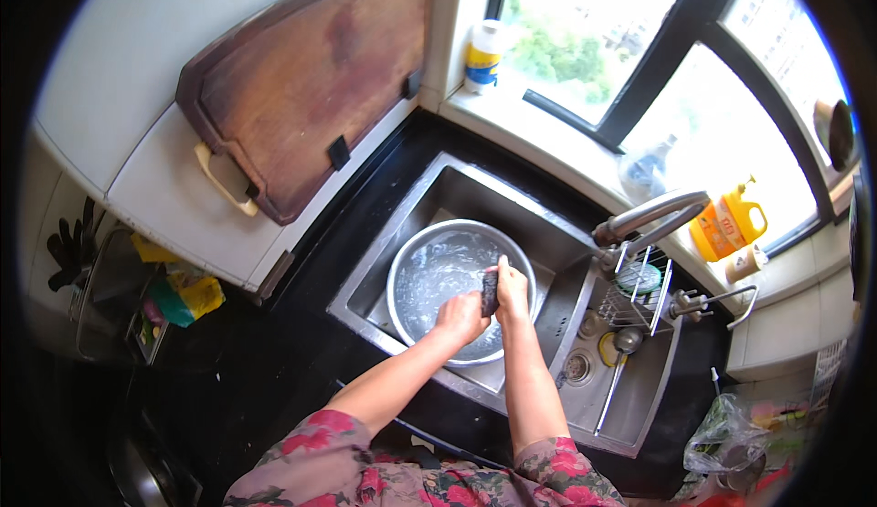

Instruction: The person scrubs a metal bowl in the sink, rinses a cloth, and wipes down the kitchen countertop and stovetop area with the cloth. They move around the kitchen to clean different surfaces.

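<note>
A round metal basin (392, 294) of water stands in the larger bowl of a stainless steel sink (438, 185). The water is rippled and frothy. Over the right part of the basin, both hands meet at a dark, rough, oblong thing (489, 293) whose kind I cannot tell. My right hand (512, 291) grips it along its right side, thumb up. Against its left side my left hand (462, 318) is curled, fingers bent and partly hidden, closed on its lower part.
A gooseneck faucet (651, 212) rises beside the basin. In the smaller bowl lie a metal ladle (620, 363) and a drain strainer (577, 366), near a wire rack (637, 288). A wooden cutting board (315, 89) hangs at left; a yellow jug (730, 223) stands on the windowsill.
</note>
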The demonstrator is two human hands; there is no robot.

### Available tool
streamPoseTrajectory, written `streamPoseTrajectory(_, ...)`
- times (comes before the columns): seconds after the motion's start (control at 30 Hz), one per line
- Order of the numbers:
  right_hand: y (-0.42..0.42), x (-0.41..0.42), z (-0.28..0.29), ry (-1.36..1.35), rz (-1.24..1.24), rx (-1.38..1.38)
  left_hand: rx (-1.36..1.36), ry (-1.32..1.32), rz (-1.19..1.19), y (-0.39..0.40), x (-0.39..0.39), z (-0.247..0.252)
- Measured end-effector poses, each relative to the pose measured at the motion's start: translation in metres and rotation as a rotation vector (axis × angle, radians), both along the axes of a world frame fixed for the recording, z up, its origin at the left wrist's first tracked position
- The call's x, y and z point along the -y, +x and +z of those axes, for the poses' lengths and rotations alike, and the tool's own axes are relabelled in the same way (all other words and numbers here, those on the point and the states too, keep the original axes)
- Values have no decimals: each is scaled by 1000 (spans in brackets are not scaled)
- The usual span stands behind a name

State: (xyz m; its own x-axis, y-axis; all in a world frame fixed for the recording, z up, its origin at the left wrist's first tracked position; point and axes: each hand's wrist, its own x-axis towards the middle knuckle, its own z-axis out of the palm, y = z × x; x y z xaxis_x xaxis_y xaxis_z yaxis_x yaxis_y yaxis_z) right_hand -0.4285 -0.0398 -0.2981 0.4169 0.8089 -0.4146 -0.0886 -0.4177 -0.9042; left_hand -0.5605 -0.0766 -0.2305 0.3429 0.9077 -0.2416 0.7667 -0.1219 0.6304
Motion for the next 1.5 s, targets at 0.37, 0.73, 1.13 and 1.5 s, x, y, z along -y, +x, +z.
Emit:
streamPoseTrajectory(0.37,-27,39,146,681,531,-1286,1722,-1348,-118,-9,24,52)
streamPoseTrajectory(0.73,-28,12,133,433,435,227,887,-1016,-35,-36,1,63)
streamPoseTrajectory(1.13,-3,49,-9,-81,-127,608,-211,-49,-336,13,24,-19)
streamPoseTrajectory(1.5,1,107,112,71,292,-171,-192,442,80,-4,64,36)
